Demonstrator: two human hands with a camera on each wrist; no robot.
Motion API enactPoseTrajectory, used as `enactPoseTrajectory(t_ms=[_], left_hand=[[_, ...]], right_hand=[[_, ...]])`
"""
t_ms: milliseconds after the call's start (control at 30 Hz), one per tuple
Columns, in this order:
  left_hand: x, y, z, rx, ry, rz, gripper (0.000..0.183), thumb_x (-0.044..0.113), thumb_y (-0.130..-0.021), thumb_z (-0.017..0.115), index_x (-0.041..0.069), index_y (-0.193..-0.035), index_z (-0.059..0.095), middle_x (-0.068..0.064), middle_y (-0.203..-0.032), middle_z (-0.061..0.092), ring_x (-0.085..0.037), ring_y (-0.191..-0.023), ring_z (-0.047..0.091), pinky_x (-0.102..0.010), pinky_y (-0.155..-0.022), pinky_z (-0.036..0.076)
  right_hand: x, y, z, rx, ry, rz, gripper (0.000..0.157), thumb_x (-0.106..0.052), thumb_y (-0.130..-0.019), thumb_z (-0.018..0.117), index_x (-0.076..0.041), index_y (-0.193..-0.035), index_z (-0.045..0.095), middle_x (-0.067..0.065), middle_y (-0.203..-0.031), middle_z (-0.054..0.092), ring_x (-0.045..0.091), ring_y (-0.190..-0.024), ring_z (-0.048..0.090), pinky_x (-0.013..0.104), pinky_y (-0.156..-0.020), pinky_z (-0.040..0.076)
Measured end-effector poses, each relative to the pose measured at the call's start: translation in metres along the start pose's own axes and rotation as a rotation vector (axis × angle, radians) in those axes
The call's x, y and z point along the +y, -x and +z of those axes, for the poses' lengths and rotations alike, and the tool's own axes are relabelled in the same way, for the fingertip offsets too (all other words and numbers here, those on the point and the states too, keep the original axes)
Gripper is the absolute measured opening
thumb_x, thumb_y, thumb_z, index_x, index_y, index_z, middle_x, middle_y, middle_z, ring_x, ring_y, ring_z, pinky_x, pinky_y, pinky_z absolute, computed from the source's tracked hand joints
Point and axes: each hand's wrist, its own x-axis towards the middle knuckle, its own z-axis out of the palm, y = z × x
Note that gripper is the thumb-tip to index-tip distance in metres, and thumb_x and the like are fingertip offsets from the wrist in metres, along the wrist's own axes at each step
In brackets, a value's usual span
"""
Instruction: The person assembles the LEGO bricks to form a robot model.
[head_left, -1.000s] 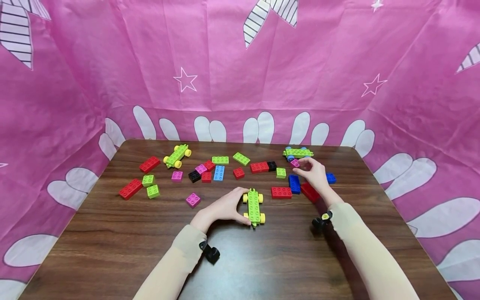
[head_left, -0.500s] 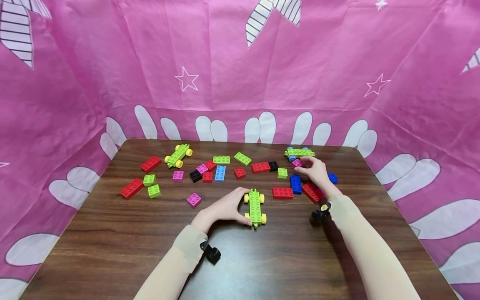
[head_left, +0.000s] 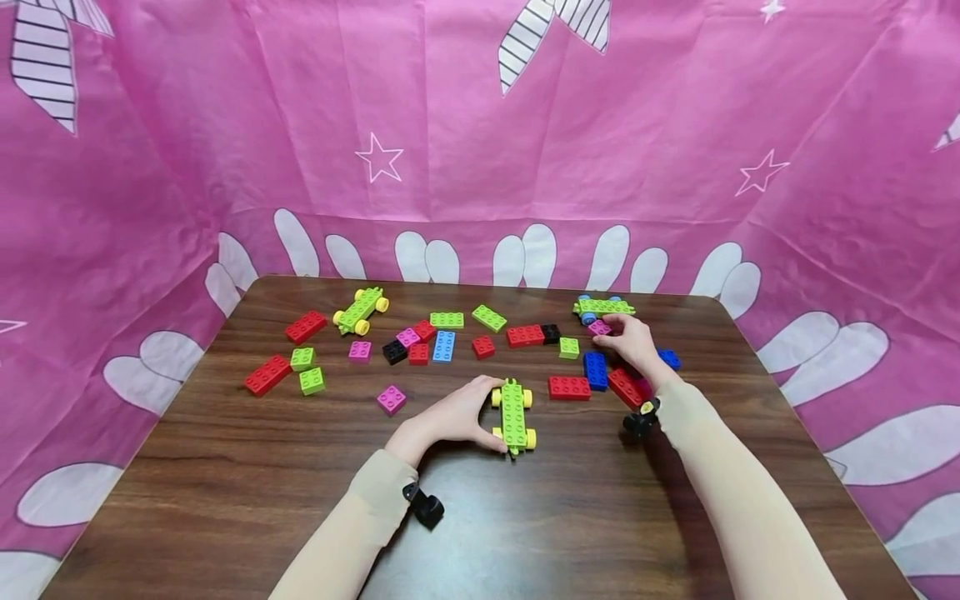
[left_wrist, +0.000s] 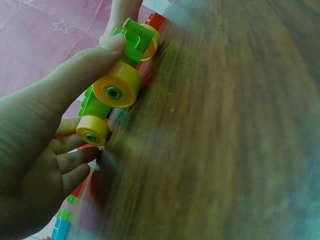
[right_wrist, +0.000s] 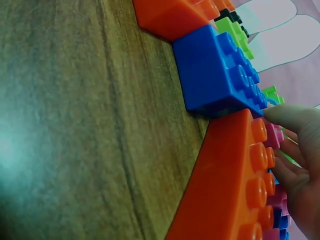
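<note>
My left hand (head_left: pixel 457 414) holds a green wheeled car base (head_left: pixel 513 415) by its two ends, thumb at the near end and fingers at the far end. Its yellow wheels (left_wrist: pixel 116 86) stand at the table surface in the left wrist view. At the back right my right hand (head_left: pixel 632 346) pinches a small pink brick (head_left: pixel 598 327) between thumb and fingers. Just behind that brick stands a green car base with blue wheels (head_left: pixel 604 307). A blue brick (right_wrist: pixel 207 72) and a long red brick (right_wrist: pixel 220 180) lie close to the right hand in the right wrist view.
Another green car base with yellow wheels (head_left: pixel 362 311) stands at the back left of the brown table (head_left: pixel 247 500). Several loose bricks lie between, among them a light blue brick (head_left: pixel 444 346) and a pink brick (head_left: pixel 391 400). A pink cloth (head_left: pixel 465 108) hangs behind the table.
The head view has shifted a little, so everything sits slightly further right. Both hands keep their places on the car base and the pink brick.
</note>
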Motion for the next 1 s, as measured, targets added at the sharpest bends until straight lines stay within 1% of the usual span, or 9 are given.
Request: enactPoseTrajectory(t_ms=[300, 500, 767, 867, 1000], left_hand=[[0.003, 0.001, -0.002, 0.023, -0.009, 0.036, 0.1, 0.045, -0.068, 0.085, 0.003, -0.144, 0.036, -0.009, -0.141, 0.044, -0.019, -0.131, 0.044, -0.035, -0.11, 0.036], [0.004, 0.001, -0.002, 0.023, -0.007, 0.032, 0.1, 0.046, -0.068, 0.085, 0.004, -0.145, 0.036, -0.009, -0.142, 0.044, -0.019, -0.131, 0.043, -0.035, -0.11, 0.036], [0.003, -0.001, 0.0, 0.01, -0.023, 0.026, 0.101, 0.047, -0.069, 0.084, 0.003, -0.146, 0.034, -0.009, -0.142, 0.043, -0.019, -0.132, 0.043, -0.035, -0.11, 0.036], [0.002, -0.001, 0.0, 0.005, -0.02, 0.029, 0.101, 0.047, -0.07, 0.084, 0.003, -0.146, 0.034, -0.01, -0.143, 0.043, -0.019, -0.132, 0.043, -0.035, -0.111, 0.036], [0.002, 0.0, -0.001, 0.004, -0.012, 0.02, 0.101, 0.046, -0.07, 0.084, 0.004, -0.146, 0.033, -0.009, -0.144, 0.042, -0.019, -0.133, 0.042, -0.034, -0.111, 0.035]], right_hand=[[-0.004, -0.003, 0.001, 0.006, 0.062, -0.005, 0.049, -0.016, -0.086, 0.071, 0.009, -0.126, 0.055, 0.032, -0.119, 0.058, 0.041, -0.105, 0.055, 0.052, -0.094, 0.044], [-0.007, -0.004, 0.001, 0.005, 0.088, -0.001, 0.047, -0.015, -0.086, 0.07, 0.009, -0.124, 0.056, 0.031, -0.118, 0.059, 0.041, -0.104, 0.055, 0.052, -0.093, 0.044], [-0.013, 0.001, -0.001, 0.017, 0.08, 0.011, 0.046, -0.017, -0.088, 0.068, 0.007, -0.125, 0.056, 0.031, -0.12, 0.058, 0.04, -0.103, 0.053, 0.053, -0.094, 0.044], [-0.017, 0.005, -0.003, 0.033, 0.074, 0.003, 0.047, -0.017, -0.088, 0.069, 0.007, -0.126, 0.055, 0.031, -0.121, 0.058, 0.04, -0.105, 0.053, 0.053, -0.094, 0.045], [-0.028, 0.01, -0.004, 0.049, 0.036, -0.019, 0.048, -0.017, -0.088, 0.07, 0.005, -0.128, 0.055, 0.03, -0.121, 0.059, 0.04, -0.106, 0.055, 0.053, -0.094, 0.045]])
